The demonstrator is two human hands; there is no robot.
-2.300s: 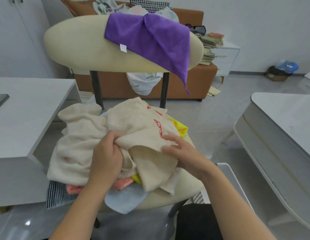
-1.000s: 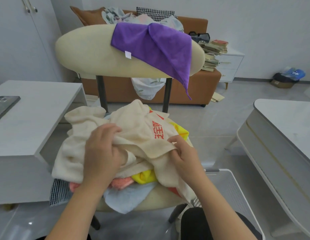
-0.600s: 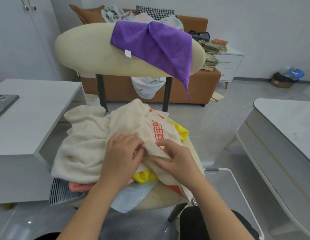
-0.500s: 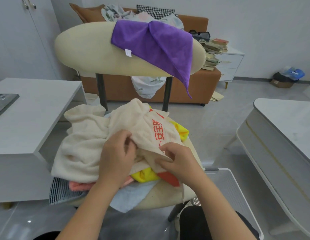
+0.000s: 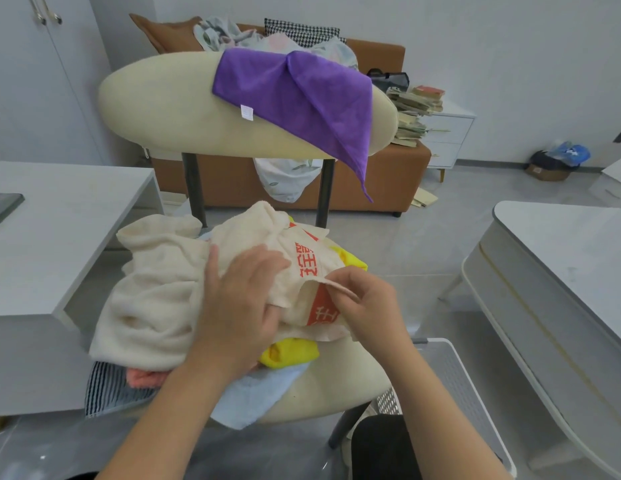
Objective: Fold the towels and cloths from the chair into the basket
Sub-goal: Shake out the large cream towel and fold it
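A cream towel (image 5: 156,299) tops the heap of cloths on the chair (image 5: 163,98) seat; the left hand (image 5: 239,306) lies flat on it, fingers spread; the right hand (image 5: 368,303) pinches its red-printed edge between thumb and fingertips; the white basket (image 5: 451,368) stands just beside the chair.

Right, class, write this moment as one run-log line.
stage: taking cream towel from chair | left hand: rests on it | right hand: pinches its printed edge | basket: beside chair | purple cloth: over chair back
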